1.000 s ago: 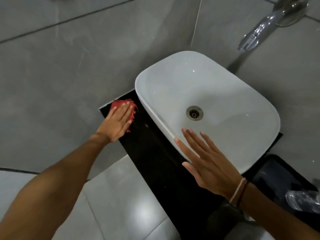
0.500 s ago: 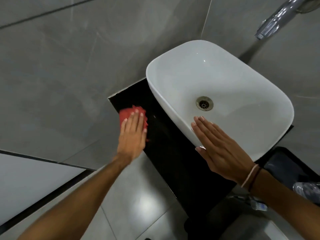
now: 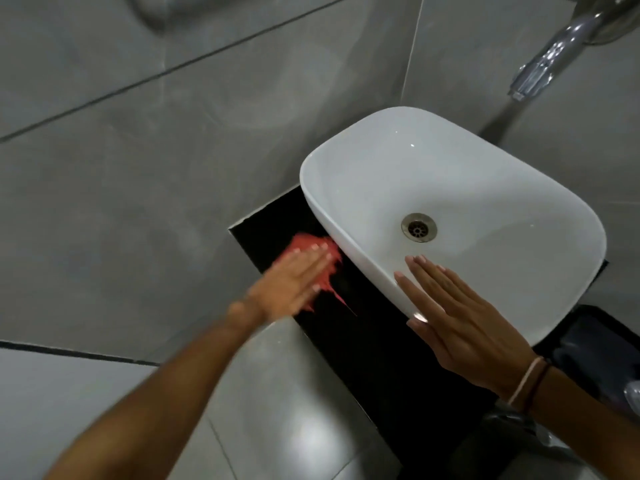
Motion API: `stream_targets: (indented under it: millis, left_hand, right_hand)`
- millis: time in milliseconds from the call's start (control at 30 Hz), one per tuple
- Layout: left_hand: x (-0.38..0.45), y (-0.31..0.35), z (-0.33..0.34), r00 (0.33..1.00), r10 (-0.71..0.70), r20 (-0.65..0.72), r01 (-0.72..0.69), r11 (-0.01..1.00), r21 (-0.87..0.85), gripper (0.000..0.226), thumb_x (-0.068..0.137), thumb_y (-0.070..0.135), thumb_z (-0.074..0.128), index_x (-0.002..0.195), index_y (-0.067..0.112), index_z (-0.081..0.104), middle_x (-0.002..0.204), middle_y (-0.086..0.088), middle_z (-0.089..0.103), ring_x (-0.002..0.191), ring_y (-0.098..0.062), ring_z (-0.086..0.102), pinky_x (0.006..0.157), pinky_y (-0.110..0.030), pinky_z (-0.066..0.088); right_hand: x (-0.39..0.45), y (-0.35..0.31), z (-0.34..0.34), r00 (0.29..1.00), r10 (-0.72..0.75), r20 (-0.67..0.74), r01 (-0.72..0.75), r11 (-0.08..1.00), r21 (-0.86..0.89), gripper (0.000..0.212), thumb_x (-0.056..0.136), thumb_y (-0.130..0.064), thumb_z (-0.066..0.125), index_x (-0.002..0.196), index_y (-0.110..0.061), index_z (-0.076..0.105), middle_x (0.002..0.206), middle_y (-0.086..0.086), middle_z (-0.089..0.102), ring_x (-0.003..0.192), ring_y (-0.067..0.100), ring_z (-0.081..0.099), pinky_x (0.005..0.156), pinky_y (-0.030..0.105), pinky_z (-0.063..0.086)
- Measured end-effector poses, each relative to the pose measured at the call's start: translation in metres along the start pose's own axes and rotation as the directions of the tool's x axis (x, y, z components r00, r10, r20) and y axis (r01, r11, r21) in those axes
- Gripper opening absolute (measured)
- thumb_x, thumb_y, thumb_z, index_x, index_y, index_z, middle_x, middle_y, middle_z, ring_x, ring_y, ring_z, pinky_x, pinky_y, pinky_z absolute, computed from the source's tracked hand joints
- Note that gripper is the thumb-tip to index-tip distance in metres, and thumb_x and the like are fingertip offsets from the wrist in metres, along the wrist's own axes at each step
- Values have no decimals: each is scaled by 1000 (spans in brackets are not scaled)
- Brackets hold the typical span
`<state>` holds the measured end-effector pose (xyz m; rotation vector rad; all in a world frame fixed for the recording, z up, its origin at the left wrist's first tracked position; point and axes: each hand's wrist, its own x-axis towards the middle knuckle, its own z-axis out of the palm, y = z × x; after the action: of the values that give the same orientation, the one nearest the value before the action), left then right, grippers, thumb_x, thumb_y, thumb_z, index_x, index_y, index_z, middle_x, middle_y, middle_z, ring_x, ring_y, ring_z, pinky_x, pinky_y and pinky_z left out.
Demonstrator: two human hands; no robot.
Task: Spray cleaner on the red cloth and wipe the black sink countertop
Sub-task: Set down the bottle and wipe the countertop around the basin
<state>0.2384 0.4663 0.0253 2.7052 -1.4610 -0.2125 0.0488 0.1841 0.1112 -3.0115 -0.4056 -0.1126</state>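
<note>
The red cloth point(image 3: 323, 271) lies on the black sink countertop point(image 3: 381, 344), close to the left wall and against the white basin's side. My left hand point(image 3: 292, 284) presses flat on the cloth, fingers together and blurred by motion; most of the cloth is hidden under it. My right hand point(image 3: 460, 317) rests flat with fingers spread on the near rim of the white basin point(image 3: 485, 188), holding nothing. No spray bottle can be made out clearly.
A chrome tap point(image 3: 554, 53) juts from the grey tiled wall point(image 3: 138, 168) above the basin. A black bin with a dark liner point(image 3: 599, 351) stands at the lower right, with a clear plastic object point(image 3: 633, 393) at the frame's edge. Pale floor tiles point(image 3: 294, 410) lie below the counter's front edge.
My left hand has slid the red cloth from the counter's back-left corner towards the front and then right, up against the basin. My right hand has stayed on the basin rim.
</note>
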Motion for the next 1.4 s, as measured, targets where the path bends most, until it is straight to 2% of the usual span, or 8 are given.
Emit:
stream_targets:
  millis: [167, 400, 600, 767, 833, 900, 1133, 1400]
  left_hand:
    - [9, -89, -4, 909, -405, -98, 388, 908, -155, 60, 103, 33, 38, 157, 11, 23, 167, -14, 19, 155, -31, 20, 125, -51, 15]
    - [-18, 11, 25, 659, -732, -173, 580, 640, -504, 59, 104, 23, 40, 156, 3, 22, 167, -20, 13, 155, -38, 10, 127, -45, 11]
    - [-63, 195, 51, 710, -689, -144, 542, 665, -513, 58, 105, 31, 30, 158, 13, 15, 169, -9, 9, 156, -27, 6, 126, -48, 14]
    - [-99, 319, 65, 818, -576, -8, 545, 778, -311, 63, 104, 38, 8, 152, 8, 35, 160, -14, 36, 148, -33, 34, 116, -54, 37]
    - [-102, 342, 62, 825, -562, 60, 556, 789, -259, 66, 104, 40, 5, 151, 9, 38, 158, -13, 42, 145, -32, 39, 121, -51, 31]
    - [-103, 348, 60, 838, -533, 115, 545, 813, -205, 66, 104, 41, 4, 151, 11, 39, 157, -13, 44, 145, -32, 41, 128, -48, 18]
    - [-95, 342, 59, 879, -452, 150, 469, 876, -109, 62, 103, 43, 18, 148, 9, 42, 154, -14, 47, 143, -31, 44, 115, -49, 34]
    - [-93, 280, 60, 998, -51, 31, 51, 999, -9, 66, 102, 50, 28, 156, 13, 28, 163, -11, 32, 152, -25, 30, 126, -42, 18]
  right_hand:
    - [3, 2, -2, 1000, -18, 22, 18, 1000, -7, 65, 109, -49, 17, 160, -10, 28, 168, 17, 27, 157, 30, 23, 127, 42, 21]
    - [1, -1, -7, 998, -6, 57, 5, 1000, 18, 66, 107, -48, 23, 161, -10, 24, 169, 19, 20, 159, 29, 14, 131, 39, 9]
    - [0, -5, -10, 999, -14, 47, 12, 999, 35, 68, 106, -47, 22, 161, -8, 22, 169, 21, 20, 159, 32, 14, 131, 45, 15]
    - [-2, -5, -11, 999, -50, 10, 50, 999, 1, 66, 107, -44, 29, 158, -3, 29, 166, 22, 28, 158, 34, 22, 129, 47, 21]
    - [-3, -5, -11, 998, -62, 7, 62, 998, -17, 65, 107, -43, 30, 158, -1, 30, 166, 24, 29, 157, 36, 23, 129, 48, 22]
    - [-2, -6, -11, 999, -52, 14, 52, 998, -30, 65, 107, -43, 30, 157, -1, 32, 165, 24, 32, 156, 36, 27, 128, 49, 25]
    - [-5, -4, -11, 999, -31, -7, 31, 1000, 3, 66, 107, -46, 33, 158, -5, 31, 166, 24, 30, 156, 37, 25, 129, 49, 22]
    - [-5, -1, -9, 1000, -11, -11, 11, 1000, 15, 70, 105, -53, 20, 160, -10, 27, 168, 22, 26, 158, 34, 20, 130, 48, 18]
